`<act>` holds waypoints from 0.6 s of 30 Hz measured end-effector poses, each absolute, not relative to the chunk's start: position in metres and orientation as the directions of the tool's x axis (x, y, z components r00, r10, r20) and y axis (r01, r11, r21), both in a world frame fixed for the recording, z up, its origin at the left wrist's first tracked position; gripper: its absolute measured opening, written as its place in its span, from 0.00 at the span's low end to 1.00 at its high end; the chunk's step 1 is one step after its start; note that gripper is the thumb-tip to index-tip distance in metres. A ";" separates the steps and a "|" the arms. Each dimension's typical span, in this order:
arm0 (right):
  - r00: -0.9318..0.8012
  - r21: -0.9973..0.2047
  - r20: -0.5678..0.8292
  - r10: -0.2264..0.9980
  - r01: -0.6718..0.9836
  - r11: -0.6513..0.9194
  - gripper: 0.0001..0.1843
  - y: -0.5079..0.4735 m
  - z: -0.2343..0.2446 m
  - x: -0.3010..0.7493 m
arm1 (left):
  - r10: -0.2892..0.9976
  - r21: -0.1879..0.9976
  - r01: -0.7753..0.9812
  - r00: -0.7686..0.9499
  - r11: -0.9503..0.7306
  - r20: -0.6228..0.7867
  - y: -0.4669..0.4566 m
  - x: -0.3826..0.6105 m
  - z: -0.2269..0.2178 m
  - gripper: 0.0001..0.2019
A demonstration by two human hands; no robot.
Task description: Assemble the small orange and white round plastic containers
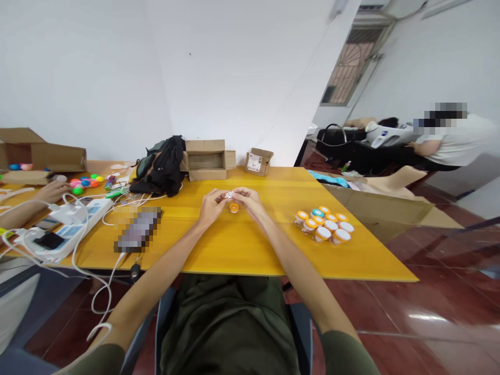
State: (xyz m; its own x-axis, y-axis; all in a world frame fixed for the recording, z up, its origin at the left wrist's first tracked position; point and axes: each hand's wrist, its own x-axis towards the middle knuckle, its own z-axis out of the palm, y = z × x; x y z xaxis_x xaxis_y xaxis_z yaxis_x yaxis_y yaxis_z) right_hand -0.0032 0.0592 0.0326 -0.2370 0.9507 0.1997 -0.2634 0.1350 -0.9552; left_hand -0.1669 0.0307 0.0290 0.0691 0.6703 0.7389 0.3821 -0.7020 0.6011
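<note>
In front of me, over the middle of the table, my left hand [212, 206] and my right hand [249, 202] meet at the fingertips. Between them they pinch a small white piece with dark spots [228, 196]; its exact kind is too small to make out. Just below the fingers is an orange round lid [233, 208], and whether a jar is under it I cannot tell. To the right stands a group of small clear jars [321, 234] with orange, white and teal lids, away from both hands.
On the yellow table [234, 250] lie a phone [139, 229], a white power strip [82, 224] and cables at left. Behind are a black bag [164, 164], an opened cardboard box [207, 160] and a smaller box [258, 161]. Another person's hand [54, 191] rests near colourful balls.
</note>
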 end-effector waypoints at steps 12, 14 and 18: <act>-0.291 -0.956 0.223 0.930 -0.250 0.152 0.25 0.063 0.028 -0.002 | 0.698 0.659 0.293 0.042 -0.692 0.715 0.038 -0.168 0.022 0.10; -0.294 -0.957 0.228 0.928 -0.243 0.158 0.25 0.062 0.029 -0.001 | 0.695 0.657 0.292 0.041 -0.695 0.718 0.038 -0.168 0.023 0.10; -0.296 -0.958 0.240 0.924 -0.224 0.177 0.24 0.062 0.030 0.000 | 0.691 0.653 0.290 0.044 -0.700 0.721 0.037 -0.169 0.023 0.10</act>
State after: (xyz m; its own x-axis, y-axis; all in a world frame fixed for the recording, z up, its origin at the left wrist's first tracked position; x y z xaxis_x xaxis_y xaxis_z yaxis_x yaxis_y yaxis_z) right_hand -0.0004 0.0619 0.0301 -0.2965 0.9243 0.2402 -0.2238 0.1772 -0.9584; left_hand -0.1690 0.0369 0.0231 0.0438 0.6911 0.7214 0.2899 -0.6998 0.6529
